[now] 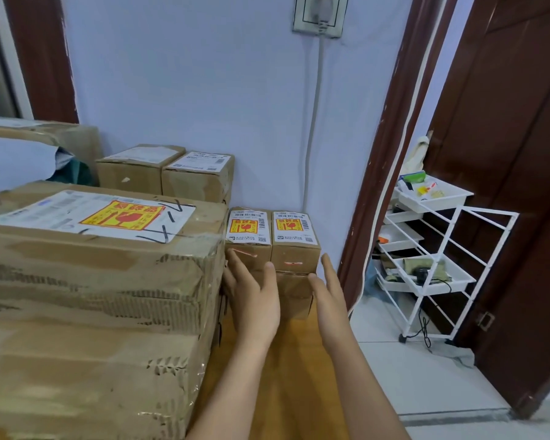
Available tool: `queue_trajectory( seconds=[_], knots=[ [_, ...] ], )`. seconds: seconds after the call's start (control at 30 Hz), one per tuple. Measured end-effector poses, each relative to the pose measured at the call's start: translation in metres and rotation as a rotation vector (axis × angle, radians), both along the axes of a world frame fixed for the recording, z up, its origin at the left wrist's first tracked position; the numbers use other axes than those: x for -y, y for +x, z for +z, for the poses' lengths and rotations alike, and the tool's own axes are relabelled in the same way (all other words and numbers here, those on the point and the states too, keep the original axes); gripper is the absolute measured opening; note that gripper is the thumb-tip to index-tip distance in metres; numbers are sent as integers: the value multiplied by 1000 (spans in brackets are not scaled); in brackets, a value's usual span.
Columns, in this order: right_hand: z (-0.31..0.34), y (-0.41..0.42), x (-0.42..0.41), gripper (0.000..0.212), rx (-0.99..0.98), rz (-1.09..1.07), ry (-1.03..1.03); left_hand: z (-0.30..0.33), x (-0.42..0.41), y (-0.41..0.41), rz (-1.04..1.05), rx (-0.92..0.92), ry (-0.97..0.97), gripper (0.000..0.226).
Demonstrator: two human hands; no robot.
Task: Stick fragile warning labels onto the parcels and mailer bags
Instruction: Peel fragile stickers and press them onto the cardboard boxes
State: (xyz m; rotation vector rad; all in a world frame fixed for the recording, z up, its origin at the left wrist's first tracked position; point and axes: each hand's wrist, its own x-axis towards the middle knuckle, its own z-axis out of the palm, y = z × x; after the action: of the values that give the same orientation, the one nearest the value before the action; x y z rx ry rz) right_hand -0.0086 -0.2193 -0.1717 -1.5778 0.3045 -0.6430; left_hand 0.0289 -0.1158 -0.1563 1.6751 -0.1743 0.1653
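A big, tape-scuffed cardboard parcel fills the left side of the wooden counter. On its top sits a white shipping label with a yellow-and-red fragile sticker stuck over it, showing a broken-glass symbol; black marker strokes cross the label's right end. The print is too small to read.

Behind it, toward the back wall, stand two medium boxes side by side, each with a white shipping label on top.

At the counter's back right corner, two small boxes sit side by side on top of a lower carton. Each carries a barcode label and its own yellow fragile sticker; the left one touches the big parcel's side.

The left hand lies flat against the front of the small stack, fingers straight and spread. The right hand stands edge-on just beside the stack's right corner, fingers straight; both hands hold nothing.

On the floor to the right, by a dark door, a white wire trolley holds trays of small clutter.
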Motion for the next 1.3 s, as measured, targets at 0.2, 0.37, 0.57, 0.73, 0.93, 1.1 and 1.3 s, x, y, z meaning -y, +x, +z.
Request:
queue_trajectory(
  seconds=[0.2,0.37,0.57,0.73,0.93,1.1,1.3],
  knots=[
    [3,0,-9,64,4,-138,-566,-6,4,-9,-13,89,102,66],
    [3,5,-6,70,-119,-128,-861,-2,0,-7,-85,42,123,65],
    [18,-18,-23,64,-79,-161,-769,2,-15,-39,-175,50,85,60],
    [32,-60,-52,47,-37,-196,-589,8,-47,-84,-236,90,37,46],
    [36,-108,-91,46,24,-246,-433,27,-96,-139,-293,178,41,33],
    [35,-137,-124,32,57,-242,-355,34,-142,-168,-308,250,8,29],
    [41,-149,-167,26,72,-189,-305,46,-212,-159,-44,304,-62,13]
  ],
)
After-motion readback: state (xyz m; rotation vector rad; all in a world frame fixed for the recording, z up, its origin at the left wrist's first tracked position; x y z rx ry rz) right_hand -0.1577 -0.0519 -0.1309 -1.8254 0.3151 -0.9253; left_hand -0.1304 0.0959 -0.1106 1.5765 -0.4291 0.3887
